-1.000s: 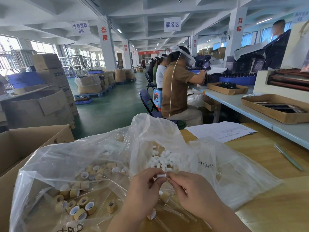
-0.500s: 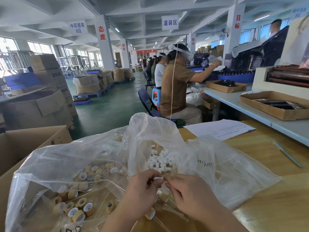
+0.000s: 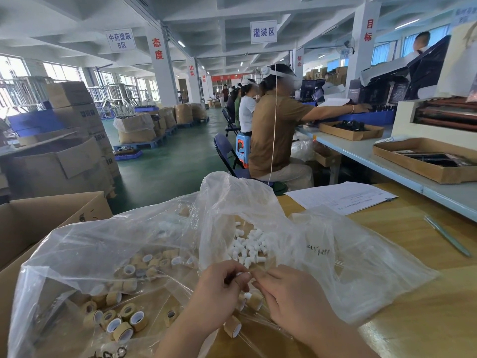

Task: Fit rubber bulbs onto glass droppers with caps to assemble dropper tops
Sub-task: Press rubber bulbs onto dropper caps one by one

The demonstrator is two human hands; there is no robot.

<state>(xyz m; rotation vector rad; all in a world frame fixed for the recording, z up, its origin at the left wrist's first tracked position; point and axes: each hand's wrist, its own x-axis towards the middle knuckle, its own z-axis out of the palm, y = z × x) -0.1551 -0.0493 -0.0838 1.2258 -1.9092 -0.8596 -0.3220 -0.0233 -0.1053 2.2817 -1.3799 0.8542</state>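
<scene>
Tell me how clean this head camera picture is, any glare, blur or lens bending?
Head view: windows at far left are blown out; the clear bags carry soft glare that veils the tan caps; wide-angle bending leans the pillar at right; the left hand and right hand are sharp, yet the small white piece they pinch is mostly hidden.

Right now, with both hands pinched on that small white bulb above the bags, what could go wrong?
1. The white bulb is pinched only at the fingertips of the left hand and right hand; a slip could drop it among the loose caps below.
2. The plastic bag folds close under the hands and could snag in the fit.
3. The joint is hidden by the fingers, so a crooked seating might go unnoticed.
</scene>
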